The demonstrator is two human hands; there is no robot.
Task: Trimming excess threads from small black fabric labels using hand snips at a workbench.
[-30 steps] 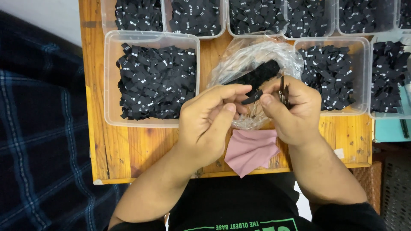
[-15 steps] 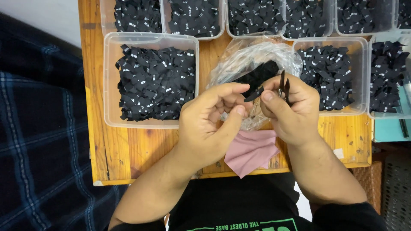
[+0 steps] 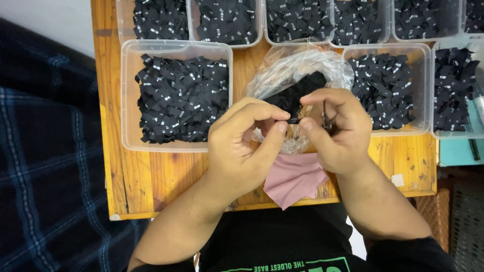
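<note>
Your left hand (image 3: 242,146) and your right hand (image 3: 335,128) meet over the middle of the wooden table (image 3: 151,181); between them they pinch a small black fabric label (image 3: 293,120), the left thumb and forefinger closed on its left end, the right thumb and forefinger closed on its right end; your right hand also carries a thin dark metal tool (image 3: 325,117), upright against the palm side of its fingers, though whether it is a pair of snips or tweezers cannot be told. The label sits just in front of a crumpled clear plastic bag (image 3: 297,68), which holds a dark clump of more black pieces and lies on the table just beyond your knuckles; a pink cloth (image 3: 295,179) lies on the near edge of the table, partly under both hands.

To the left of your left hand stands a clear plastic tub (image 3: 176,95) filled with black labels bearing small white marks; to the right of your right hand stands a second such tub (image 3: 390,88), also full; a third (image 3: 456,90) sits at the far right; a row of similar tubs (image 3: 297,20) runs along the far side of the table. A dark plaid fabric (image 3: 45,151) covers the area left of the table.
</note>
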